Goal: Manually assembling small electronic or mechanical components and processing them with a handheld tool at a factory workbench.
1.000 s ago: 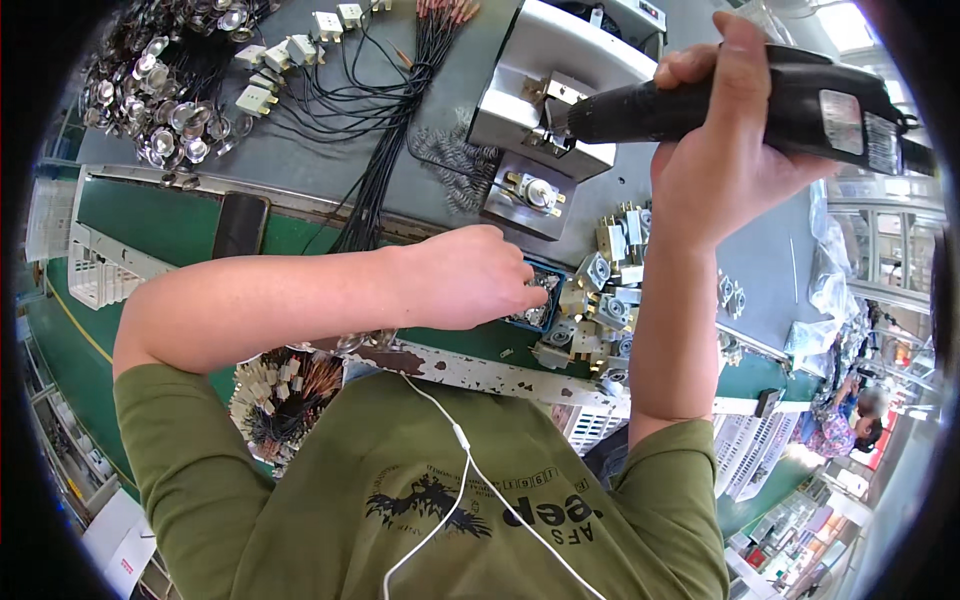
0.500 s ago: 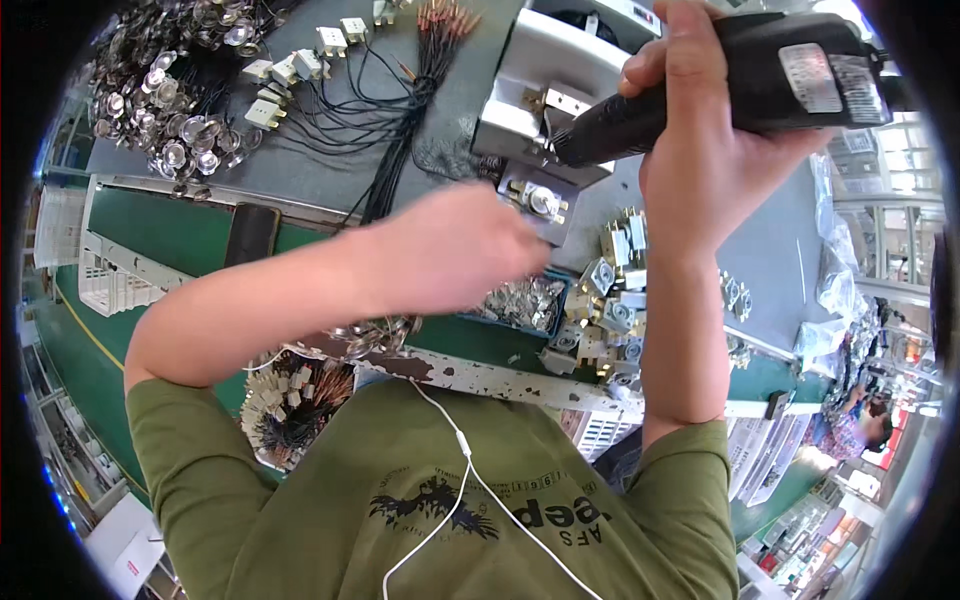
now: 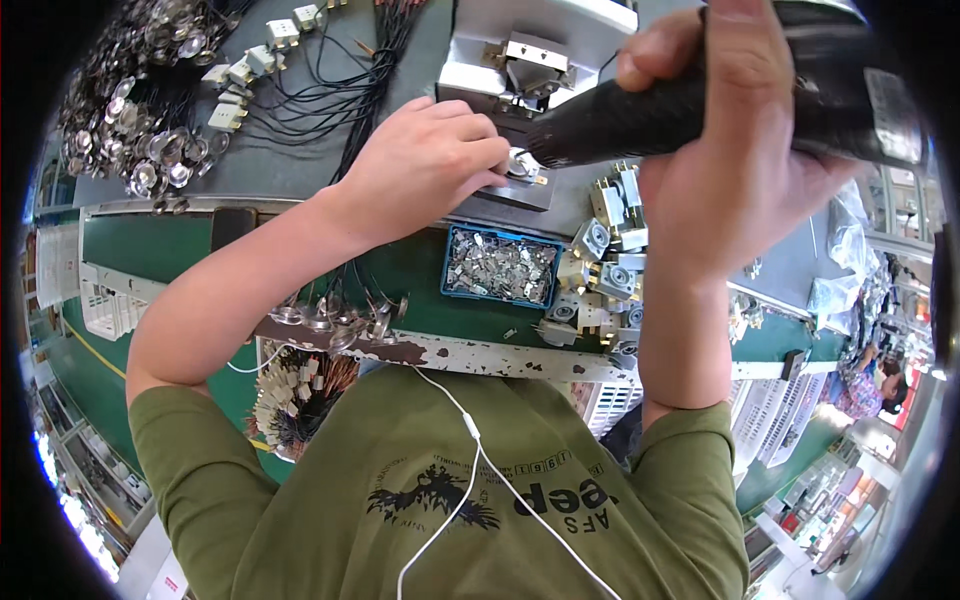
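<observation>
My right hand (image 3: 725, 150) is wrapped round a thick black electric screwdriver (image 3: 625, 118), held slanting with its narrow end toward the left. That end is just by a small round metal part with brass tabs (image 3: 522, 163), which sits on a grey metal block (image 3: 515, 193). Whether the tip touches the part is hidden. At the part's left side is my left hand (image 3: 430, 160), its fingers curled and their tips pressed close together. What they pinch, if anything, does not show. Behind the block stands a silver metal fixture (image 3: 472, 78) with a white-and-brass piece (image 3: 537, 50).
A blue tray (image 3: 500, 298) of small metal terminals lies at the near edge. Several white switch-like parts (image 3: 615, 280) are piled right of it. Black wires (image 3: 350, 110) with white connectors (image 3: 283, 33) and a heap of shiny round metal pieces (image 3: 150, 150) are at the left.
My left hand has moved from in front of the tray up to the small round part, uncovering the tray. The screwdriver's end has come down beside that part. The whole view has shifted somewhat.
</observation>
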Action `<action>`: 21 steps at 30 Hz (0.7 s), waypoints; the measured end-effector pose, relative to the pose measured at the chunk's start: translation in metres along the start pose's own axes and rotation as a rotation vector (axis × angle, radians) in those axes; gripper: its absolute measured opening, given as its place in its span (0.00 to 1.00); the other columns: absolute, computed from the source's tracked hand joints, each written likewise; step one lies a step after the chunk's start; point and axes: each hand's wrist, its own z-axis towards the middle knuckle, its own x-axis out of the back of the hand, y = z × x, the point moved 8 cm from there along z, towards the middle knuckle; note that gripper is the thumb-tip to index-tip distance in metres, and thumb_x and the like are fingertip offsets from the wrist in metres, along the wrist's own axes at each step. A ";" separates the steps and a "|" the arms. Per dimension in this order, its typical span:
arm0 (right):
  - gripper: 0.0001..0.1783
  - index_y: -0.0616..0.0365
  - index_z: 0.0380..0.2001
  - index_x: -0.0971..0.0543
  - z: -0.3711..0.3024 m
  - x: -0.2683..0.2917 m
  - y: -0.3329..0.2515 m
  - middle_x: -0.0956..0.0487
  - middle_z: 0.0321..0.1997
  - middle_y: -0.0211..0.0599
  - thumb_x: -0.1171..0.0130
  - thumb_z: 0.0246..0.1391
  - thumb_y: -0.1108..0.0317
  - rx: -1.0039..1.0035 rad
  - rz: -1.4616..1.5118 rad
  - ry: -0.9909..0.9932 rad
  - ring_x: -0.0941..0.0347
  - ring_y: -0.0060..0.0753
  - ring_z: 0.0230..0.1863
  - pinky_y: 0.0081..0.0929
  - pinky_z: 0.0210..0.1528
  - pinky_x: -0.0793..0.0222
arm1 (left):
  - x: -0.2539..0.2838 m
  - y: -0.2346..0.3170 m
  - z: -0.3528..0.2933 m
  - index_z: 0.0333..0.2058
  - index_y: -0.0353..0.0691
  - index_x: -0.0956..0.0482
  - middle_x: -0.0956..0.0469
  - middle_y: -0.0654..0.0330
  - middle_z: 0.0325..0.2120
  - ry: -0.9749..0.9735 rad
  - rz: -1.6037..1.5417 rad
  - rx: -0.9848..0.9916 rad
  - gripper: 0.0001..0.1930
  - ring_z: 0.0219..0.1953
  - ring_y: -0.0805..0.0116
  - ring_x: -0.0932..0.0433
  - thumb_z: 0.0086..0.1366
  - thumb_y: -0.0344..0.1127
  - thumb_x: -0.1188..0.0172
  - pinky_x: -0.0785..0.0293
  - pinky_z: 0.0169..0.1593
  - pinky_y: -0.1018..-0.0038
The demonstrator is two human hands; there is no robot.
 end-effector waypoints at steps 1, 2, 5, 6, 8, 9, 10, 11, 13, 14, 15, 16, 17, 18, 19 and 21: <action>0.15 0.68 0.47 0.24 -0.004 -0.002 -0.002 0.21 0.28 0.36 0.33 0.63 0.70 -0.001 -0.005 0.006 0.25 0.26 0.19 0.24 0.22 0.28 | 0.002 -0.001 -0.003 0.36 0.46 0.19 0.19 0.65 0.33 0.038 -0.023 0.003 0.07 0.41 0.63 0.20 0.61 0.38 0.32 0.28 0.47 0.66; 0.15 0.68 0.47 0.24 -0.009 -0.005 0.000 0.21 0.28 0.37 0.32 0.62 0.71 -0.079 -0.017 0.012 0.24 0.26 0.19 0.23 0.22 0.27 | 0.004 -0.003 -0.005 0.36 0.46 0.18 0.18 0.66 0.35 0.077 -0.046 0.007 0.07 0.42 0.63 0.19 0.60 0.37 0.31 0.28 0.47 0.65; 0.14 0.66 0.46 0.24 -0.005 -0.001 0.014 0.20 0.29 0.36 0.32 0.61 0.74 0.001 0.059 -0.036 0.23 0.24 0.22 0.22 0.23 0.27 | -0.003 -0.015 -0.005 0.36 0.45 0.18 0.17 0.65 0.38 0.037 -0.147 0.054 0.07 0.43 0.60 0.18 0.60 0.35 0.32 0.25 0.47 0.63; 0.13 0.66 0.45 0.24 -0.009 -0.005 0.013 0.20 0.30 0.36 0.32 0.60 0.76 -0.107 -0.002 0.010 0.23 0.23 0.22 0.21 0.24 0.27 | -0.002 -0.015 -0.005 0.36 0.45 0.18 0.17 0.65 0.38 0.037 -0.148 0.052 0.07 0.43 0.60 0.18 0.60 0.35 0.32 0.25 0.47 0.63; 0.12 0.64 0.44 0.23 -0.014 -0.003 0.022 0.19 0.32 0.35 0.32 0.59 0.79 -0.228 -0.038 0.058 0.23 0.22 0.24 0.20 0.25 0.27 | -0.007 -0.021 -0.005 0.36 0.44 0.18 0.17 0.65 0.39 -0.031 -0.272 0.129 0.06 0.42 0.57 0.18 0.60 0.32 0.33 0.23 0.45 0.62; 0.12 0.64 0.44 0.23 -0.015 -0.002 0.024 0.19 0.32 0.35 0.32 0.59 0.79 -0.227 -0.038 0.058 0.23 0.22 0.24 0.20 0.25 0.27 | -0.007 -0.021 -0.004 0.36 0.44 0.18 0.17 0.65 0.39 -0.030 -0.271 0.128 0.06 0.42 0.57 0.18 0.60 0.32 0.33 0.23 0.45 0.62; 0.12 0.64 0.44 0.23 -0.015 -0.002 0.026 0.19 0.32 0.35 0.32 0.59 0.79 -0.226 -0.008 0.064 0.23 0.22 0.24 0.20 0.25 0.26 | -0.007 -0.021 -0.003 0.37 0.43 0.18 0.17 0.64 0.39 -0.022 -0.285 0.122 0.06 0.42 0.57 0.18 0.60 0.31 0.33 0.22 0.45 0.62; 0.12 0.64 0.44 0.23 -0.015 -0.002 0.026 0.19 0.32 0.35 0.33 0.60 0.79 -0.224 0.023 0.070 0.23 0.22 0.24 0.20 0.25 0.26 | -0.006 -0.021 -0.002 0.37 0.42 0.18 0.18 0.64 0.39 -0.015 -0.298 0.117 0.06 0.41 0.57 0.18 0.60 0.30 0.33 0.22 0.44 0.62; 0.11 0.64 0.44 0.23 -0.016 -0.004 0.026 0.19 0.32 0.35 0.33 0.59 0.80 -0.219 0.039 0.068 0.23 0.22 0.24 0.20 0.25 0.26 | -0.007 -0.022 -0.003 0.37 0.41 0.19 0.18 0.64 0.39 -0.012 -0.302 0.114 0.06 0.41 0.57 0.18 0.60 0.30 0.34 0.22 0.44 0.62; 0.11 0.64 0.43 0.23 -0.016 -0.005 0.026 0.19 0.32 0.35 0.33 0.59 0.80 -0.216 0.055 0.068 0.22 0.22 0.24 0.20 0.25 0.26 | -0.007 -0.022 -0.004 0.37 0.40 0.19 0.18 0.64 0.39 -0.011 -0.306 0.110 0.06 0.41 0.57 0.18 0.61 0.29 0.34 0.22 0.44 0.62; 0.11 0.64 0.43 0.23 -0.016 -0.005 0.028 0.19 0.32 0.35 0.33 0.59 0.80 -0.215 0.055 0.067 0.22 0.22 0.24 0.20 0.25 0.26 | -0.007 -0.022 -0.004 0.37 0.40 0.19 0.18 0.64 0.39 -0.009 -0.305 0.110 0.06 0.41 0.57 0.18 0.61 0.29 0.34 0.22 0.44 0.62; 0.11 0.65 0.43 0.23 -0.017 -0.005 0.030 0.19 0.32 0.35 0.33 0.59 0.80 -0.220 0.051 0.076 0.22 0.22 0.24 0.20 0.25 0.26 | -0.008 -0.022 -0.004 0.37 0.40 0.19 0.18 0.64 0.39 -0.015 -0.317 0.117 0.06 0.41 0.57 0.18 0.61 0.29 0.34 0.22 0.44 0.62; 0.11 0.65 0.43 0.24 -0.017 -0.004 0.032 0.19 0.31 0.36 0.33 0.59 0.81 -0.226 0.048 0.085 0.22 0.22 0.24 0.20 0.25 0.26 | -0.008 -0.021 -0.004 0.37 0.40 0.19 0.18 0.63 0.40 -0.021 -0.329 0.125 0.06 0.41 0.57 0.18 0.61 0.28 0.34 0.22 0.44 0.62; 0.11 0.65 0.43 0.24 -0.018 -0.002 0.034 0.19 0.31 0.36 0.33 0.59 0.81 -0.226 0.049 0.082 0.22 0.22 0.24 0.20 0.25 0.26 | -0.008 -0.022 -0.004 0.37 0.40 0.19 0.18 0.63 0.40 -0.019 -0.328 0.127 0.06 0.41 0.57 0.18 0.61 0.28 0.34 0.22 0.44 0.62; 0.11 0.65 0.43 0.24 -0.018 -0.003 0.037 0.19 0.32 0.35 0.34 0.59 0.81 -0.243 0.020 0.040 0.23 0.22 0.24 0.20 0.25 0.26 | -0.008 -0.021 -0.003 0.36 0.39 0.19 0.18 0.63 0.40 -0.032 -0.341 0.128 0.06 0.41 0.57 0.18 0.60 0.28 0.34 0.22 0.44 0.62; 0.11 0.65 0.43 0.24 -0.018 -0.003 0.040 0.19 0.32 0.35 0.34 0.59 0.82 -0.263 -0.009 -0.003 0.23 0.21 0.24 0.20 0.26 0.26 | -0.009 -0.021 -0.003 0.36 0.39 0.19 0.19 0.63 0.40 -0.047 -0.354 0.130 0.06 0.41 0.57 0.18 0.60 0.27 0.34 0.22 0.44 0.62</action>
